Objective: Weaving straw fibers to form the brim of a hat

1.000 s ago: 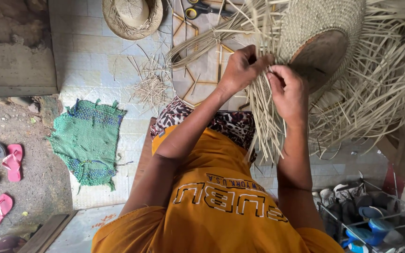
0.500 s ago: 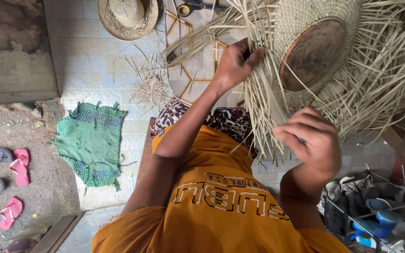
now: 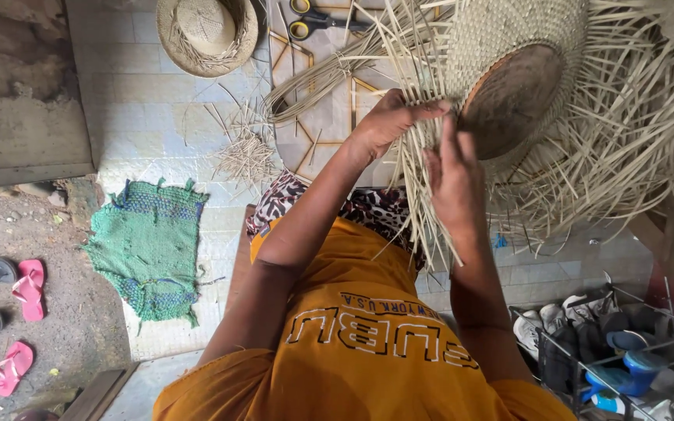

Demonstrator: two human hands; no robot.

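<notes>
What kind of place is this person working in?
Probably a home porch used for weaving hats: a half-woven straw hat under both hands, a finished hat on the tiled floor, sandals on the dirt outside.

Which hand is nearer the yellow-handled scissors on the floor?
The left hand: it grips loose straw strands just below the scissors. The right hand sits lower, further away, against the half-woven hat.

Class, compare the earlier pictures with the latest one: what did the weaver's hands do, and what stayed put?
The right hand, which had dropped back toward the body half a second ago, has risen again to the loose straw strands beside the half-woven hat. The left hand stays gripping strands at the hat's edge. The finished hat, scissors and green mat are unmoved.
</notes>
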